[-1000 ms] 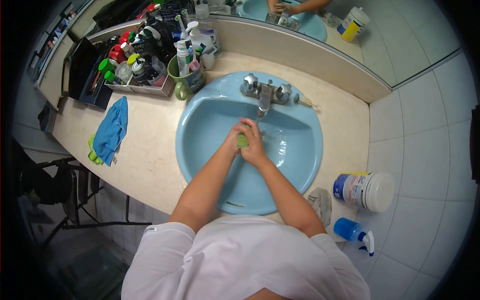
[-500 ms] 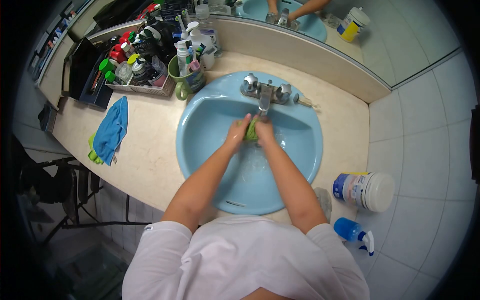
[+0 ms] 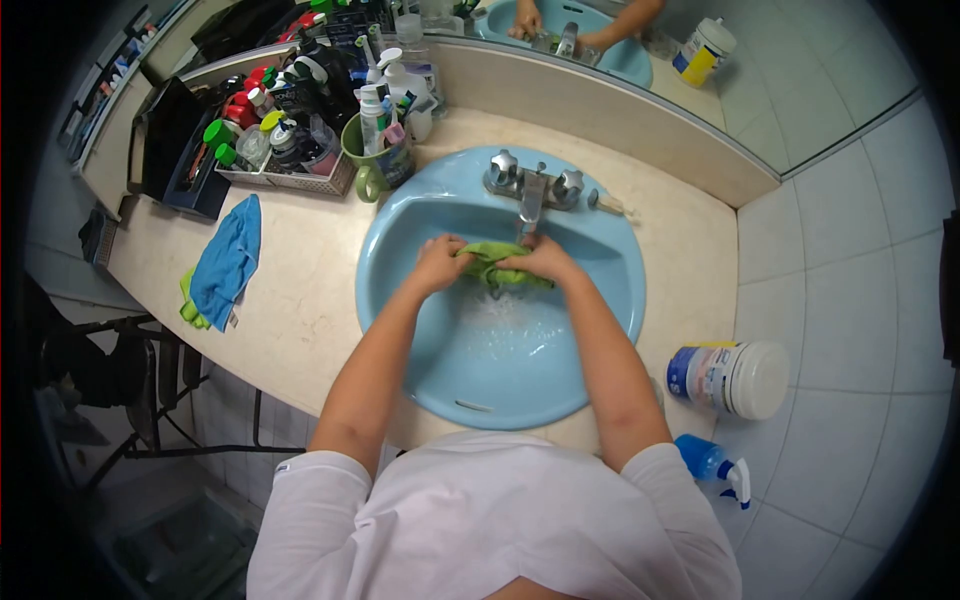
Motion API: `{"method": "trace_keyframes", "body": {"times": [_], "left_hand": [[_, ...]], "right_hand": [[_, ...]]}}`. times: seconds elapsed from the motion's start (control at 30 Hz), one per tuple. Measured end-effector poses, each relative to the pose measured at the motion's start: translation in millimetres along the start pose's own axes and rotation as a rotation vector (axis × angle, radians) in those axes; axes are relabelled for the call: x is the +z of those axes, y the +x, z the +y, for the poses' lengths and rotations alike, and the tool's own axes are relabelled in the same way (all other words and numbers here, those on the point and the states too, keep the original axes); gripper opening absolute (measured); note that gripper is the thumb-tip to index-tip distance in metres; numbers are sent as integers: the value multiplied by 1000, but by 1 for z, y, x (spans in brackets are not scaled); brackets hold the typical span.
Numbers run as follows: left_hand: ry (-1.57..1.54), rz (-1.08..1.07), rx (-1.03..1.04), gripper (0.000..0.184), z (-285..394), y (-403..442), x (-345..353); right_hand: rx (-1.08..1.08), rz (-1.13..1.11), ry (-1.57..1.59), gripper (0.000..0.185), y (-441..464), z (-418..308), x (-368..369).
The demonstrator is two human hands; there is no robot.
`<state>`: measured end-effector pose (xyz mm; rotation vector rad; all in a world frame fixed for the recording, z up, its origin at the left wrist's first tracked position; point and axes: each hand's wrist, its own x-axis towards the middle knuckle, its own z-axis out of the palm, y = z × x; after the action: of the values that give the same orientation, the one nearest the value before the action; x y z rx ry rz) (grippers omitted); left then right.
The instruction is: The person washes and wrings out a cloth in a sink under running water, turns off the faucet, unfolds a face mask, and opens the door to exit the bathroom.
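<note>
A green cloth (image 3: pixel 492 262) is held between both hands just below the spout of the faucet (image 3: pixel 530 205), inside the blue sink (image 3: pixel 440 375). Its left end is pinched in the grip of the left hand (image 3: pixel 437 264), between thumb and fingers; its right part is clasped in the grip of the right hand (image 3: pixel 548 259), which is placed close to the spout. The cloth is spread loosely between them, and water is splashed onto the basin beneath it, so the step in hand is judged to be a rinsing. For the next move, a firm hold by both hands seems to be called for, since wet fabric may be slippery. On the desk (image 3: pixel 300 270), a blue cloth (image 3: pixel 226 262) is laid well to the left, and a white tub (image 3: pixel 730 378) is seen to the right.
</note>
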<state>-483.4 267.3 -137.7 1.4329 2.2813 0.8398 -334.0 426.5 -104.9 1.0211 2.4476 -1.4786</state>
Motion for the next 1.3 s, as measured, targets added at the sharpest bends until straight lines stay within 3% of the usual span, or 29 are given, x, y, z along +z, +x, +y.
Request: {"method": "trace_keyframes", "body": {"times": [0.13,0.23,0.33,0.4,0.5,0.6,0.7,0.8,0.9,1.0,1.1,1.2,1.23,1.3], "left_hand": [[-514,-103,-134,17,33,10,-21],[-746,-163,-146,15,57,18,-20],[-701,-211,-119,14,56,31,-8],[-646,-152,-149,16,54,34,-8],[-585,-381,-347,19,46,35,-13],[-601,-532,-374,19,29,30,2],[-830,-362,-477,16,33,27,16],[-894,-378,-396,13,36,27,16],[-640,-442,-198,13,34,24,22],[-309,-247,-243,15,15,33,30],[-466,-237,-328,16,-8,34,31],[-778,-341,-557,15,7,23,22],[-762,-296,-543,17,5,21,30],[-731,-209,-506,20,9,16,47]], "right_hand": [[-191,90,-317,59,-8,3,2],[-588,284,20,46,-1,17,25],[-260,135,403,32,-3,24,25],[-276,231,565,20,-4,37,22],[-219,312,600,16,-11,39,10],[-152,371,862,14,-13,32,10],[-134,284,682,15,-2,28,13],[-289,255,639,18,-3,23,18],[-230,235,667,21,3,25,14],[-149,472,246,13,17,34,20],[-161,529,-115,13,-3,2,22],[-403,529,61,14,3,-9,44],[-298,278,562,15,11,-12,50],[-156,58,898,16,19,-12,50]]}}
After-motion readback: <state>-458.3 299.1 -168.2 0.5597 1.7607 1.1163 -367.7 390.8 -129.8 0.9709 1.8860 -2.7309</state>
